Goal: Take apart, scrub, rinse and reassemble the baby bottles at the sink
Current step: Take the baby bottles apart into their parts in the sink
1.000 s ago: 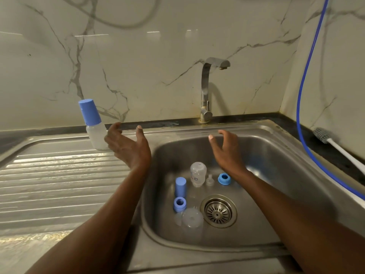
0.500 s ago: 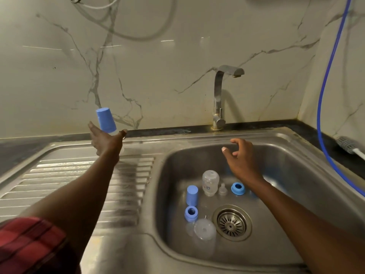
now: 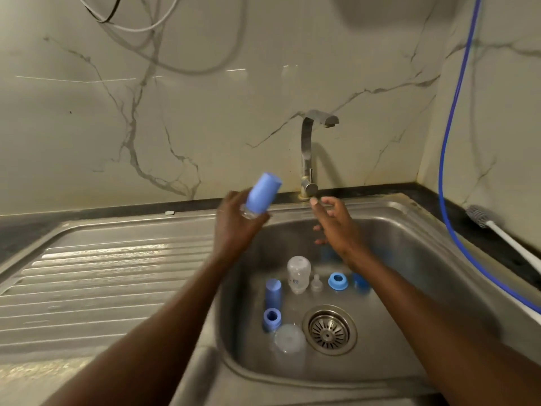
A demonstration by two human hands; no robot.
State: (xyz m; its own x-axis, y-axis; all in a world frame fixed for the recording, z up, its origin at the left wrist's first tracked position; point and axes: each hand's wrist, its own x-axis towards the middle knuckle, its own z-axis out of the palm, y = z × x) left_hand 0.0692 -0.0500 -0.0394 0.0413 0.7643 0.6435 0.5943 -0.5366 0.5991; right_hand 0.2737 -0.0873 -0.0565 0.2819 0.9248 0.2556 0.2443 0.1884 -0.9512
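**One bottle left to open, the rest in pieces in the sink**

The left hand [image 3: 234,230] gripped a capped bottle [image 3: 261,194] low on its clear body, fingers curled round it. It held the bottle tilted, blue cap pointing up and to the right, above the back left corner of the sink [image 3: 415,247]. That low grip left the cap free, which would suit pulling or twisting it off. Holding it over the basin probably meant drips and loose parts would fall in rather than onto the draining board [image 3: 117,273].

The right hand [image 3: 336,227] held nothing. Its fingers were loosely spread, near the bottle on its right and just in front of the tap [image 3: 307,153]. It seemed placed either to take the cap or to reach the tap; which one could not be told. No water ran.

Separated parts lay on the sink floor:
- a bottle body [image 3: 298,272] and a small teat [image 3: 315,283] just beside it
- a blue ring [image 3: 338,281] to the right
- a loose cap [image 3: 273,292] to the left, with a second ring [image 3: 271,317] in front of it
- another clear piece [image 3: 289,339] next to the drain [image 3: 329,329]

Gathered there, they sat under the tap's reach for washing. The brush [image 3: 480,214] lay on the worktop [image 3: 87,219] at the right, well apart from both hands, so scrubbing looked not yet begun.
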